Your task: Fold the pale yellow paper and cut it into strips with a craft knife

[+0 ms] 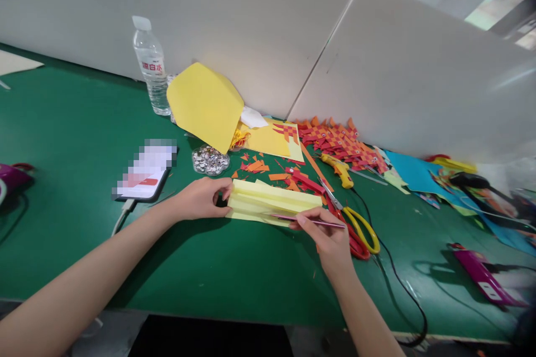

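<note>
Lying between the hands: folded yellow paper [274, 201], flat on the green table [84, 139], its length running left to right.
Left hand [201, 198]: fingers curled, pinching the paper's left end.
Right hand [329, 239]: closed round a thin pink pencil [312, 221], just off the paper's near right corner.
Pencil tip: resting on the paper's near edge.
Scissors [358, 226]: just right of the right hand.
Phone [144, 173]: near the left hand, farther back.
Scraps [293, 175]: red and orange, beyond the paper.

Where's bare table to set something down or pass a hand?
Bare green mat left of the clear plastic water bottle and smartphone, and the near strip below the pale yellow folded paper. Crowded behind and right: red-and-yellow scissors, orange paper scraps.
</note>
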{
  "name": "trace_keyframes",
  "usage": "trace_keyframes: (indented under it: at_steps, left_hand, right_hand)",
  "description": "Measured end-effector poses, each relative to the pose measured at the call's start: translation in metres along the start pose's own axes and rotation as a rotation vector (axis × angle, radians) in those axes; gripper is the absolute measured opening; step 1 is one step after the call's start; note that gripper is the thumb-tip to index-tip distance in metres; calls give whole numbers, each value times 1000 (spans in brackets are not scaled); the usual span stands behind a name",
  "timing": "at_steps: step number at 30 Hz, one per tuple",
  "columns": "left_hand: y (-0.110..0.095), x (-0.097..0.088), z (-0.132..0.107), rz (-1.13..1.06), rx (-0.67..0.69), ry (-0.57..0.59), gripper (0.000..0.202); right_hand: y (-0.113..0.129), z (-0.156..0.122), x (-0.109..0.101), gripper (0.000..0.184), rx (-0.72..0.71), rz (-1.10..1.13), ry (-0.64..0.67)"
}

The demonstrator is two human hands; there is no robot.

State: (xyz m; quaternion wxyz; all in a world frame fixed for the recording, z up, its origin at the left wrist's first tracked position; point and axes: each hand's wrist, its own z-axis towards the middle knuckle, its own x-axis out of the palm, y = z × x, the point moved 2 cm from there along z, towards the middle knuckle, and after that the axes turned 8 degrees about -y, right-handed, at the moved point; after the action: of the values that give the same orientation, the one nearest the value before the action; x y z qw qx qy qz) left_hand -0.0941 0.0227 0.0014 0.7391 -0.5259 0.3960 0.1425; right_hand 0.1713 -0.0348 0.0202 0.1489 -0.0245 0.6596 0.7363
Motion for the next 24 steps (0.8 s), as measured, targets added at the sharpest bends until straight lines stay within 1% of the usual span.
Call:
trace_keyframes:
  at_steps: [3, 6, 9, 13, 16, 18, 24]
  left_hand:
    - [0, 0, 0, -4, -3, 0, 22]
    - [0, 0, 0, -12, -4, -1, 21]
    - [0, 0, 0, -14, 4, -6, 21]
    - [0, 0, 0, -8, 23, -10, 21]
    - [0, 0, 0, 2, 19, -6, 21]
    - [-1, 0, 0, 0, 11, -4, 21]
    - [0, 0, 0, -12, 11, -6, 22]
  right_hand:
    - [4, -3, 19, 17, 1, 8, 71]
    - [5, -4, 34, 17, 13, 31, 92]
    - [5, -4, 45, 18, 16, 47, 101]
    - [4, -4, 52, 18, 16, 38, 112]
    - [3, -5, 51, 18, 19, 30, 116]
    - [2, -4, 47, 19, 15, 17, 107]
    - [1, -1, 22, 22, 6, -34, 42]
